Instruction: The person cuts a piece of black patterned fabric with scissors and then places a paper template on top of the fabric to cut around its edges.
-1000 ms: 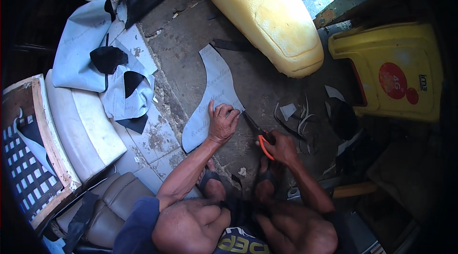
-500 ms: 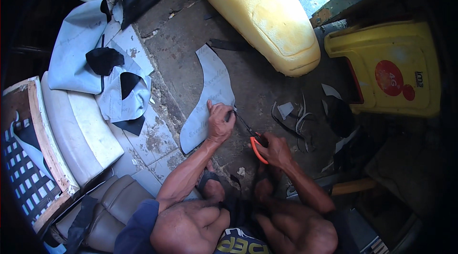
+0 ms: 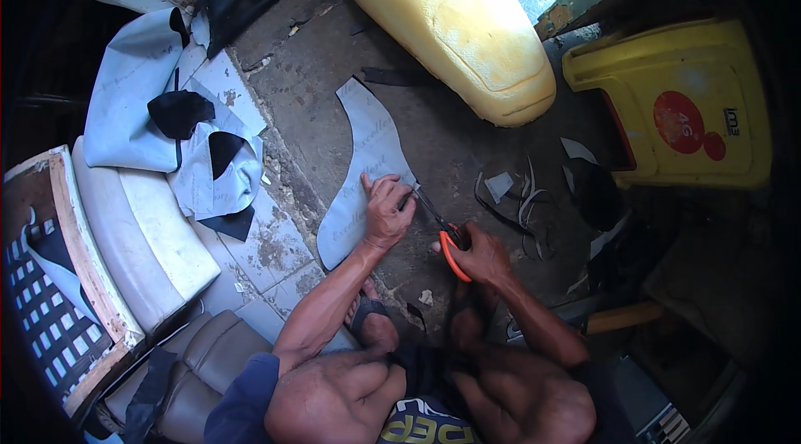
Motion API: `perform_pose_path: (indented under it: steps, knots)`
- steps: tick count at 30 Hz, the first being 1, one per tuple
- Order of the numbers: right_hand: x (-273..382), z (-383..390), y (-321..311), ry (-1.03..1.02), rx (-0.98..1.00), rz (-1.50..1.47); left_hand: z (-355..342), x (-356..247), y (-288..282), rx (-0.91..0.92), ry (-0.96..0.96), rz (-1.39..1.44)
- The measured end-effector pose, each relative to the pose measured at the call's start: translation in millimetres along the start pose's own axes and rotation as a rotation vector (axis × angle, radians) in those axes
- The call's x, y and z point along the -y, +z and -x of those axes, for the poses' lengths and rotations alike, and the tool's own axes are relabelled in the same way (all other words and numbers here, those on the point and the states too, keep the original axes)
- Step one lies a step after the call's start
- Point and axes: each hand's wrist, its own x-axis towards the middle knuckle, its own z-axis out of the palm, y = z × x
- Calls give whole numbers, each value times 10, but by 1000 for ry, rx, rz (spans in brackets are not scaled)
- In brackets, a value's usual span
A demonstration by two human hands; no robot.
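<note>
A light grey, curved piece of sheet material (image 3: 367,143) with faint print lies on the dark floor in front of me. My left hand (image 3: 389,209) is closed at its right edge, with the index finger stretched out over the sheet. In my right hand (image 3: 484,255) are scissors with orange handles (image 3: 453,257). Their blades point up and left, and the tips meet the sheet's right edge beside my left fingers. My left thumb is partly hidden.
Beyond the sheet lies a yellow foam seat (image 3: 455,35). Thin offcut strips (image 3: 527,202) lie to the right, near a yellow plastic stool (image 3: 676,110) on its side. At left are rolled grey sheet material (image 3: 133,85), a white cushion (image 3: 150,231) and a wooden frame (image 3: 92,252).
The whole view has shifted slightly. Both hands stay almost where they were, and the scissor tips still touch the sheet's right edge.
</note>
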Motion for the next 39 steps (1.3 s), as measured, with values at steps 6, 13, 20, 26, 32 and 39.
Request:
perform_pose_path:
  steps: [6,13,20,26,32,39]
  knots:
    - [-57,-183,38,1,43,-42,31,48,54,35,77,-55]
    - [-27,-335,-48,-18,84,-31,24,-12,-3,56,61,-36]
    - [0,-331,-73,-37,82,-38,14,-30,-19,60,73,-43]
    - [-54,-373,-39,-68,73,-85,17,-14,-18,61,69,-47]
    - [-176,-415,88,-129,-16,-113,7,-33,3,44,39,-34]
    - [-155,-418,110,-137,-23,-107,7,-14,-25,37,-22,31]
